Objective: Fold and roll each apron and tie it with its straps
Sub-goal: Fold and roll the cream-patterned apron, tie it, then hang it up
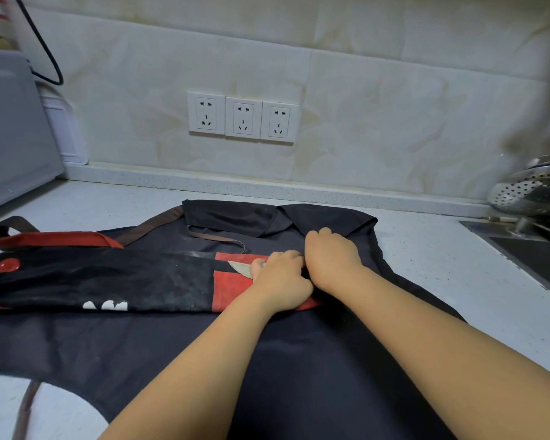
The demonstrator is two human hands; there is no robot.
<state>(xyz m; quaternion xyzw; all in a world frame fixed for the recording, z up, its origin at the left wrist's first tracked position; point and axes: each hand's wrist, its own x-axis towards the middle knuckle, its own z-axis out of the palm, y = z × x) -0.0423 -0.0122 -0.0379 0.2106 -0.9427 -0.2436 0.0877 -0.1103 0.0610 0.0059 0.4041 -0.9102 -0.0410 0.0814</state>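
Progress is early: the red-and-black apron (124, 281) is folded into a long strip, lying from 9 o'clock to the centre on top of a dark apron (299, 360) spread over the desk (442, 249). My left hand (281, 281) and right hand (331, 258), fingers curled, grip the strip's 3 o'clock end, apparently starting the roll. Rolling, tying with the red straps (54, 239), and the whole dark apron remain.

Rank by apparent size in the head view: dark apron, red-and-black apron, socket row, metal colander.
The dark apron
red-and-black apron
then socket row and metal colander, which look alike, the colander cut off by the frame edge
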